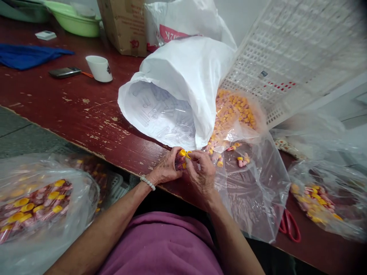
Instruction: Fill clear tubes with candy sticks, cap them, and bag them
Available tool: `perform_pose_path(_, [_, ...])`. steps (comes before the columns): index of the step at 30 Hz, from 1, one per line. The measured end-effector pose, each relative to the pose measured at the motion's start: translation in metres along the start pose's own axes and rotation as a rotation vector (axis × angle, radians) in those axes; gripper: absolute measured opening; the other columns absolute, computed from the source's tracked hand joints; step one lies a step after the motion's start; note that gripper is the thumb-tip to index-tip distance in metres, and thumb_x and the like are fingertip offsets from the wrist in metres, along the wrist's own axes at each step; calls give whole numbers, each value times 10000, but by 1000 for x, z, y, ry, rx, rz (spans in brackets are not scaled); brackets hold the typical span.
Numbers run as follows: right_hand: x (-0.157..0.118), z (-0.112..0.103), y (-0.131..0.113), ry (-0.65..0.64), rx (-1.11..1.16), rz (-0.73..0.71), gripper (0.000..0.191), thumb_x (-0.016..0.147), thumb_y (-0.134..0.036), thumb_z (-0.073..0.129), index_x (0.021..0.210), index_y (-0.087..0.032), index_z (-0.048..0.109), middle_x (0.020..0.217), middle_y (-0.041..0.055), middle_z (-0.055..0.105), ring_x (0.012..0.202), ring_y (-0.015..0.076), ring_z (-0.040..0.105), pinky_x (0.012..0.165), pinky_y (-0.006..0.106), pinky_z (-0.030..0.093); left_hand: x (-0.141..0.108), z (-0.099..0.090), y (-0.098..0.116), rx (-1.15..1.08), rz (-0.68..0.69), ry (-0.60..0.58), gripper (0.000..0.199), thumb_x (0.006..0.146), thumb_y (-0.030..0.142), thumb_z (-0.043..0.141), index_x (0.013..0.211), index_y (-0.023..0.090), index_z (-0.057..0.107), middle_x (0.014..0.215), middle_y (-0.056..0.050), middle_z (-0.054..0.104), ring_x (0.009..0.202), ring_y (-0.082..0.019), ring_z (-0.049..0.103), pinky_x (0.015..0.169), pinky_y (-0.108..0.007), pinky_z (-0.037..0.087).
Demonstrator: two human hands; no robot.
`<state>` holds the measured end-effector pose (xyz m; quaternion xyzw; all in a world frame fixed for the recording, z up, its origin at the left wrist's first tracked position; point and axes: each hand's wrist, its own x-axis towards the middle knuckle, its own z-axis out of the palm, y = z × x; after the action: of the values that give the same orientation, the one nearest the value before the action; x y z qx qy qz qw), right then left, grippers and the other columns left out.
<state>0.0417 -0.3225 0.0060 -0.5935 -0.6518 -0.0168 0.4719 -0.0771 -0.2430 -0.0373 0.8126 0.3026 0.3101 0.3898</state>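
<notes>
Near the table's front edge, my left hand [168, 167], with a beaded bracelet at the wrist, is closed round small patterned tubes [180, 162] with yellow tops. My right hand [202, 170] is beside it, its fingers pinched at a yellow top [188, 154]. Just beyond both hands, a white sack [183, 72] lies with its mouth open, and clear tubes [169, 110] show inside. To its right, many yellow-topped pieces [236, 109] lie in clear plastic, with a few loose ones [243, 159] on the sheet nearer to me.
A white basket [286, 57] leans at the right. Red scissors [291, 225] and a filled bag [321, 198] are below it. A cup [99, 68], phone-like device [65, 72], blue cloth [28, 55] and carton [126, 26] stand at the left and back. Another filled bag [43, 206] is lower left.
</notes>
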Motion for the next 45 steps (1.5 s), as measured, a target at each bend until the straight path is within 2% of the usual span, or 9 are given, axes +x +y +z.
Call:
perform_pose_path(4, [3, -10, 6, -85, -30, -3, 113, 875, -202, 519, 923, -218, 620, 1057, 61, 601, 1034, 185, 542, 922, 393, 431, 0, 0, 0, -9, 5, 0, 608, 589, 122, 616, 1152, 177, 393, 961, -43, 572, 831, -189, 579, 721, -306, 468])
perform_pose_path(9, [44, -19, 5, 152, -77, 22, 177, 916, -242, 444, 1021, -223, 586, 1121, 82, 531, 1103, 199, 504, 949, 424, 426, -1, -1, 0, 5, 4, 10, 651, 562, 101, 625, 1168, 188, 403, 986, -57, 587, 838, -198, 582, 755, -328, 470])
perform_pose_path(18, [73, 60, 10, -153, -93, -57, 394, 921, -433, 409, 1227, -197, 490, 1285, 113, 446, 1195, 231, 421, 998, 418, 379, 3, 0, 1, 12, 13, 18, 382, 609, 97, 557, 986, 151, 528, 953, -94, 627, 913, -254, 591, 786, -374, 489])
perform_pose_path(23, [80, 32, 37, 137, 40, 212, 360, 958, -389, 282, 1148, -190, 516, 1101, 86, 527, 1067, 181, 496, 953, 397, 414, 2, -4, 6, -16, -8, -28, 468, 586, 85, 561, 1035, 166, 456, 885, -46, 608, 779, -191, 582, 695, -315, 470])
perform_pose_path(26, [93, 16, 37, 187, -33, 91, 295, 941, -353, 363, 1134, -197, 522, 1126, 91, 498, 1098, 192, 477, 974, 406, 400, 1, -5, 6, -32, 19, -33, 466, 578, 74, 557, 1022, 172, 452, 889, -44, 598, 769, -180, 568, 696, -308, 459])
perform_pose_path(32, [101, 49, 22, -57, -156, -147, 370, 930, -398, 407, 1249, -216, 449, 1276, 112, 413, 1220, 231, 407, 1003, 417, 392, 2, -1, 2, -21, 15, -18, 482, 570, 76, 552, 1030, 184, 459, 949, -56, 592, 849, -214, 571, 741, -333, 467])
perform_pose_path(37, [94, 73, 33, -198, -132, -110, 402, 916, -405, 445, 1253, -187, 458, 1255, 118, 442, 1176, 204, 445, 974, 360, 419, 3, -1, 2, 41, -38, -23, 469, 585, 118, 576, 1032, 178, 447, 970, -78, 586, 895, -257, 581, 779, -374, 475])
perform_pose_path(41, [100, 58, 45, -27, 3, 42, 371, 952, -402, 334, 1153, -166, 538, 1150, 103, 509, 1049, 160, 525, 898, 320, 459, 1, -1, 2, -24, -25, -22, 614, 579, 90, 578, 1159, 176, 395, 1045, -87, 582, 951, -247, 585, 822, -374, 474])
perform_pose_path(45, [92, 7, 56, 56, 87, 221, 349, 935, -419, 364, 1108, -197, 569, 1043, 54, 589, 799, 116, 591, 755, 281, 490, -1, 1, -1, -64, 5, -9, 713, 571, 72, 569, 1240, 156, 340, 1050, -94, 564, 976, -236, 574, 840, -363, 468])
